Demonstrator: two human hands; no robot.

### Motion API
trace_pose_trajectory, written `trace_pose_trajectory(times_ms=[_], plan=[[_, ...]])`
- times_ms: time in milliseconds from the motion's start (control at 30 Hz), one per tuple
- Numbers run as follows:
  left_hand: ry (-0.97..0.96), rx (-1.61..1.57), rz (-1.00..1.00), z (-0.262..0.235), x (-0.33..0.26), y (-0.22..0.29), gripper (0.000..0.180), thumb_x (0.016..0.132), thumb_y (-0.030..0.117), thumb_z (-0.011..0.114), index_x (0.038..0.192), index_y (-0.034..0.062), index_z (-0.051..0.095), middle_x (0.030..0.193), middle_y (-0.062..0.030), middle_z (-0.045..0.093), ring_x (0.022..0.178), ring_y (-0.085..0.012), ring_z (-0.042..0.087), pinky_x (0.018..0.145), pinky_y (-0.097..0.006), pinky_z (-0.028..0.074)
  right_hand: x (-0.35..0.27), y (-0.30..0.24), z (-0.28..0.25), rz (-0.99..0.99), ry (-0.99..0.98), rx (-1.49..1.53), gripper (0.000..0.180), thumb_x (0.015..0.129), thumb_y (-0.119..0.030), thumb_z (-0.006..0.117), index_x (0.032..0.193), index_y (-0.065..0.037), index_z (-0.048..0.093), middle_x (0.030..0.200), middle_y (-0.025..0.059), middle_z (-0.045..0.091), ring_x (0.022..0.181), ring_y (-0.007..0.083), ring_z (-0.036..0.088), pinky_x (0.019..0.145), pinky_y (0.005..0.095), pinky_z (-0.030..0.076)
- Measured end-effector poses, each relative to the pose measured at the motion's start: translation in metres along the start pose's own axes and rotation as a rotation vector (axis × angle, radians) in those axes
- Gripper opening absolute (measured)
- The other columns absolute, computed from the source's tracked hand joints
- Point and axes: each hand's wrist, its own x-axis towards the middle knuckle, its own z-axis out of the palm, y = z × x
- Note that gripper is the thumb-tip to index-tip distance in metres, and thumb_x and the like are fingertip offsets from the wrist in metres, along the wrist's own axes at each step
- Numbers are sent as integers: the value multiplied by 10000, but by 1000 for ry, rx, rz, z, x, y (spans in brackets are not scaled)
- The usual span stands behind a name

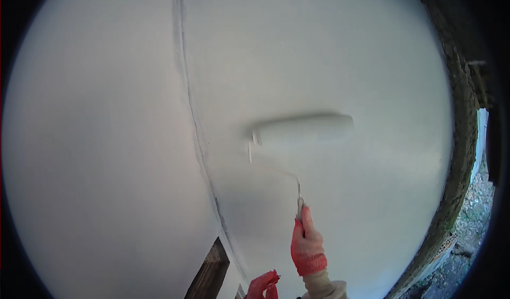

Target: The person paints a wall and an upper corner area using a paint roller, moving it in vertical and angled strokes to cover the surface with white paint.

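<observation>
We hold a white, cylindrical paint roller (305, 129) toward 3 o'clock of centre, over a smooth off-white surface (372, 187), our red-gloved right hand (308, 243) wrapped round the handle (300, 206) at 5, our red-gloved left hand (262, 285) half-open, empty at 6.

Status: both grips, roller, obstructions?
Right grip shut on roller handle. Left grip low, nothing seen in it. Roller at pale surface, contact unclear. No obstruction seen near it.

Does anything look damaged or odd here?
Yes: a ragged grey line runs where the left pale surface meets the right one, left of the paint roller. It stands out against otherwise plain surfaces; I can't tell whether it's a crack.
</observation>
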Motion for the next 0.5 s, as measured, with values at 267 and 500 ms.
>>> trace_pose_trajectory(times_ms=[267,500], plan=[[204,85,274,-40,97,33,218,940,51,497,1136,-12,570,1102,-137,604,932,-210,618,814,-313,509,297,-177,33,-55,-65,-60,305,967,-403,386,1205,-232,472,918,128,590,777,316,532,706,365,446],[218,420,409,-74,142,34,220,920,87,529,1117,-2,569,1039,-151,627,891,-258,632,787,-324,515,491,-322,43,-166,-76,-15,361,924,-374,447,954,-46,593,903,122,633,708,275,609,616,395,486]])
